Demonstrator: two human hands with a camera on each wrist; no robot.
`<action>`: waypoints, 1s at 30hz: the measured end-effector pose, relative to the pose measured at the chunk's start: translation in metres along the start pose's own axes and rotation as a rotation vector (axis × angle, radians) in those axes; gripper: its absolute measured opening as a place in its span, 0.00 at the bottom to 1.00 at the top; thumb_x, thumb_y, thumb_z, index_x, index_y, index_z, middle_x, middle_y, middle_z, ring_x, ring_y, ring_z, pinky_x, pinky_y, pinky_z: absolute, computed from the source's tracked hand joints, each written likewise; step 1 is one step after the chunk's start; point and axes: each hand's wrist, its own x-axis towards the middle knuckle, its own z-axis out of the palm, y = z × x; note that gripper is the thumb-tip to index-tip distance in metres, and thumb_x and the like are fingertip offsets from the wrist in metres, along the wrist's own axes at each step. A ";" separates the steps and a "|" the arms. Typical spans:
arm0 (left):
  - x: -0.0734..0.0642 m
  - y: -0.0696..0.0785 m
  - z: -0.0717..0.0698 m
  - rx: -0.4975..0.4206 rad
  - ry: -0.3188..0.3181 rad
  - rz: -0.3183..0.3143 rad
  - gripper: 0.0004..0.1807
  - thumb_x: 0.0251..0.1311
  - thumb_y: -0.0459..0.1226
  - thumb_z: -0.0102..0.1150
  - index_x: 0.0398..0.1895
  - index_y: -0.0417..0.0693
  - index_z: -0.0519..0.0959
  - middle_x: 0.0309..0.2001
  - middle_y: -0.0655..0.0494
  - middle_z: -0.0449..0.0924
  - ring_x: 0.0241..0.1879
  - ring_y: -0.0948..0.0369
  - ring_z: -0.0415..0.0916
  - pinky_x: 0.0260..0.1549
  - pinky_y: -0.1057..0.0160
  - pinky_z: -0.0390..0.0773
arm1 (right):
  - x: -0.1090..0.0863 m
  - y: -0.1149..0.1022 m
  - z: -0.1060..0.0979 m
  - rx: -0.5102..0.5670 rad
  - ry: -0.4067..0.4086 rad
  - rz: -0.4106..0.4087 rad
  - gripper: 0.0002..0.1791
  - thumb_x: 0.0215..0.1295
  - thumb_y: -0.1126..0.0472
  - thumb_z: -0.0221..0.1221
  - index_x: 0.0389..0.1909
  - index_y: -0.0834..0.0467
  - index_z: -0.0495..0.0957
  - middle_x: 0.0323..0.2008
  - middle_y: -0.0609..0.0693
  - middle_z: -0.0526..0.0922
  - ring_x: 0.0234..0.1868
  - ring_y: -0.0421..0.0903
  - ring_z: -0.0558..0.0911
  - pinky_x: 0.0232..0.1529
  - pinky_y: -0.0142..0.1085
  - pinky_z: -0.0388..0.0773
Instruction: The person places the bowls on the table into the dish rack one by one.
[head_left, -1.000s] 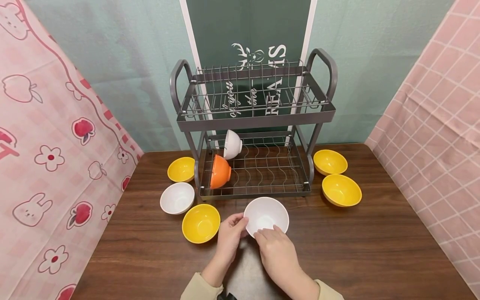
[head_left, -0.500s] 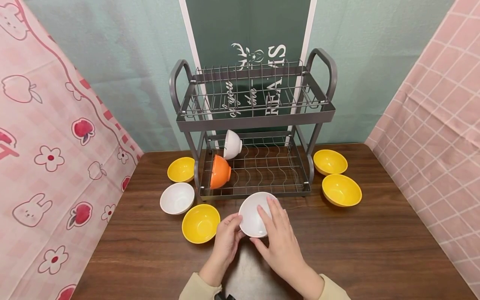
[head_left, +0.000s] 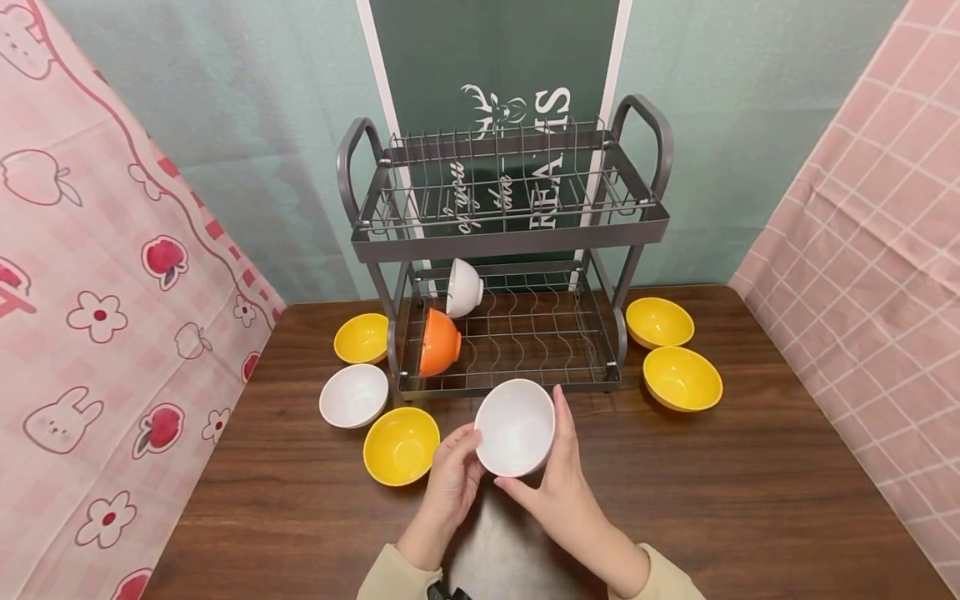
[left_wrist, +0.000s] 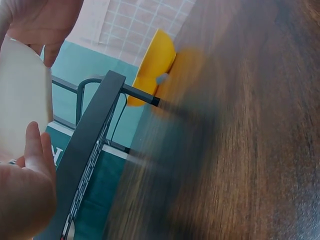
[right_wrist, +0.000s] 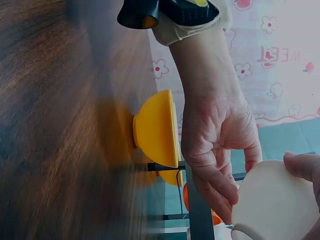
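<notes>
On the left, a patterned pink curtain [head_left: 97, 333] is seen beside the table [head_left: 750, 508], where a rear yellow bowl [head_left: 362, 337], a small white bowl [head_left: 354, 396] and a front yellow bowl [head_left: 401, 447] are set in a row. The last is placed just beside the left hand [head_left: 452, 479]. Ahead, the way is crossed by the front rail of the grey rack [head_left: 510, 244]; on its lower tier, an orange bowl [head_left: 441, 343] and an upper white bowl [head_left: 467, 289] are stood on edge. Farther right, two more bowls are seen: a back yellow bowl [head_left: 660, 322] and a near yellow bowl [head_left: 682, 379]. The held white bowl [head_left: 515, 427] is kept above the table between both hands, its mouth tilted toward the head camera. Its left rim is pinched by the left hand; its right side and near rim are gripped by the right hand [head_left: 566, 492]. In the head view, its far rim is overlapped with the rack's lower front edge. Open tabletop is offered right of the right hand.
</notes>
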 end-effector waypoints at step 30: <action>0.005 0.005 -0.004 -0.029 -0.018 -0.007 0.12 0.66 0.33 0.44 0.47 0.39 0.75 0.38 0.59 0.82 0.37 0.66 0.81 0.44 0.69 0.80 | 0.013 -0.001 0.003 0.032 -0.034 0.029 0.69 0.29 0.63 0.77 0.71 0.61 0.42 0.70 0.61 0.51 0.68 0.57 0.56 0.63 0.13 0.40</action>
